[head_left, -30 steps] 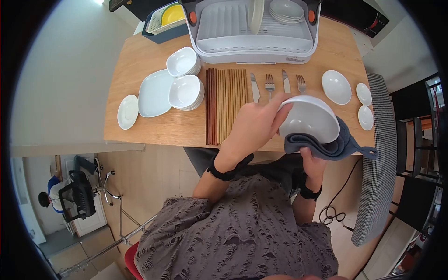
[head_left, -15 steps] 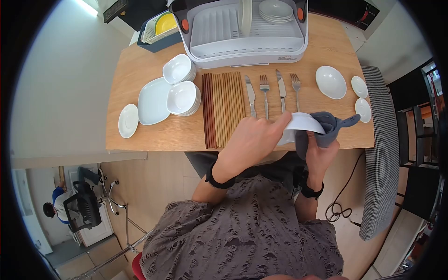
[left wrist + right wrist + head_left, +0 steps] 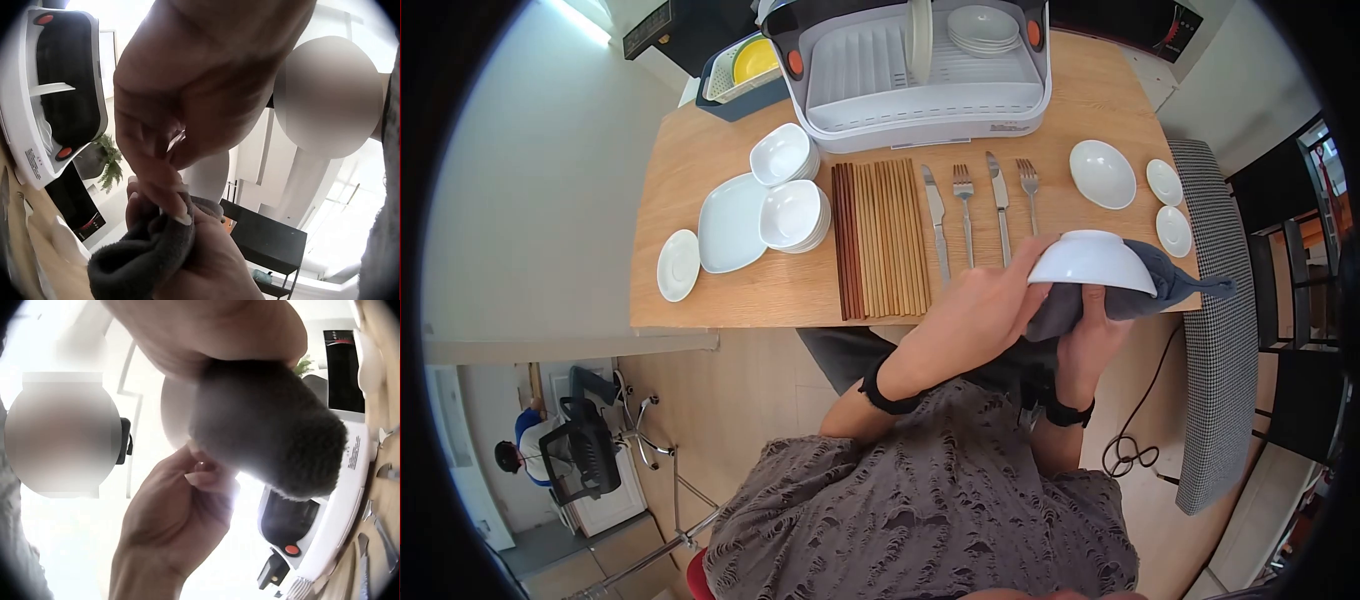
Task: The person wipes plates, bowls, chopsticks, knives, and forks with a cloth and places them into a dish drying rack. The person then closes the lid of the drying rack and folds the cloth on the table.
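Observation:
A white bowl (image 3: 1092,258) is held over the table's front edge, tipped so its outer side faces up. My left hand (image 3: 983,308) grips the bowl's rim on its left side. Below the bowl my right hand (image 3: 1092,345) holds a dark grey-blue cloth (image 3: 1168,272), which is bunched against the bowl's underside opening and trails off to the right in a loop. In the left wrist view, fingertips of the left hand (image 3: 194,75) overlap the folded cloth (image 3: 134,265). From the right wrist, the cloth (image 3: 269,431) hides much of the bowl (image 3: 177,412).
Chopsticks (image 3: 885,240), knives (image 3: 935,215) and forks (image 3: 964,200) lie in rows left of the bowl. Stacked bowls (image 3: 793,215) stand by a pale tray (image 3: 725,235). An oval dish (image 3: 1103,175) and small saucers (image 3: 1173,231) lie right. A dish rack (image 3: 925,115) stands behind.
The bowl has turned from its inside facing up, through a side-on tilt, to its outer side facing up. Both hands keep hold, and the cloth has shifted under it.

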